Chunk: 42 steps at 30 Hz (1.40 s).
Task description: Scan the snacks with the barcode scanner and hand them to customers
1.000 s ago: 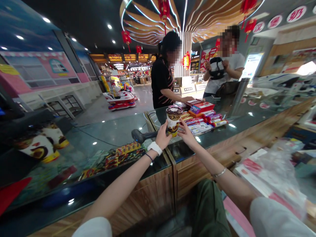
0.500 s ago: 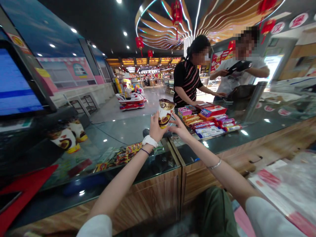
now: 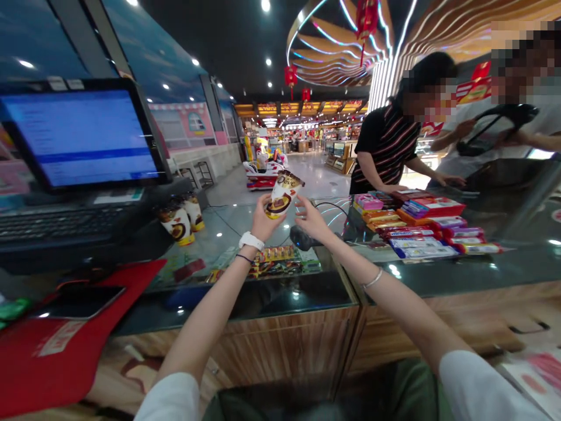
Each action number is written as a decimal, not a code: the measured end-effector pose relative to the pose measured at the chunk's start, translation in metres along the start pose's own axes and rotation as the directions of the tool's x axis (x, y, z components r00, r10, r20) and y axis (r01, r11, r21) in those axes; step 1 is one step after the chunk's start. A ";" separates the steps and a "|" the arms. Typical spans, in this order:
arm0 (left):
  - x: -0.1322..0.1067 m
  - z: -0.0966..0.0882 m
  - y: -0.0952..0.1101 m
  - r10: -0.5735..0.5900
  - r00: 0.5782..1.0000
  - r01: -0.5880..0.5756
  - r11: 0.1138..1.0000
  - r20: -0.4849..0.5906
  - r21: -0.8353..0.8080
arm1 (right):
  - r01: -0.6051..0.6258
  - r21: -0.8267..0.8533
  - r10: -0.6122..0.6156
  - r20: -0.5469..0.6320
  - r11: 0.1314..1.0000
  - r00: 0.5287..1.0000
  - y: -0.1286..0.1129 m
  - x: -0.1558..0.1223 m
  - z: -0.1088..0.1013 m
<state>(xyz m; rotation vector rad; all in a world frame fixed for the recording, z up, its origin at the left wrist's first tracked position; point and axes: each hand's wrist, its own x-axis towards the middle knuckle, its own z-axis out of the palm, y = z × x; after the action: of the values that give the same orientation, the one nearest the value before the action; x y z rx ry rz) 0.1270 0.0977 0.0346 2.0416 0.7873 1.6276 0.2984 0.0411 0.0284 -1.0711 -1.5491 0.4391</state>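
Observation:
My left hand (image 3: 263, 219) grips a Dove chocolate cup (image 3: 281, 195), held tilted above the glass counter (image 3: 280, 280). Just to the cup's right, my right hand (image 3: 310, 218) hovers with fingers spread, empty and close to the cup but seemingly apart from it. Below my right hand a black barcode scanner (image 3: 300, 238) lies on the counter. Two more Dove cups (image 3: 182, 219) stand on the glass at the left, beside the register.
A register screen (image 3: 83, 137) and keyboard (image 3: 56, 222) stand at the left, with a phone (image 3: 79, 301) on a red mat (image 3: 48, 345). Stacked chocolate bars (image 3: 416, 225) lie on the counter at right. Two people stand behind the counter, one with a hand (image 3: 453, 181) on it.
My view has swung left, bringing the register screen into sight. My left hand has carried the cup leftward and tilted it. My right hand has come off the cup.

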 end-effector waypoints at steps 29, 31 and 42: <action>-0.012 -0.046 0.004 0.111 0.974 -0.122 0.991 0.195 0.048 | 0.243 0.096 -0.234 -0.099 0.965 0.967 0.011 -0.005 -0.019; -0.013 -0.046 0.005 0.152 0.972 -0.178 0.975 0.182 0.137 | 0.211 0.117 -0.194 -0.137 0.971 0.971 0.014 -0.003 -0.019; -0.013 -0.047 0.002 0.192 0.966 -0.235 0.931 0.175 0.278 | 0.190 0.102 -0.175 -0.145 0.976 0.974 0.015 -0.001 -0.024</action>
<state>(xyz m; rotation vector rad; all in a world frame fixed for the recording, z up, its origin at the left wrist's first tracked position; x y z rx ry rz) 0.0801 0.0865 0.0372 2.5051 0.8214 1.5215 0.3260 0.0415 0.0232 -0.8430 -1.4684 0.3190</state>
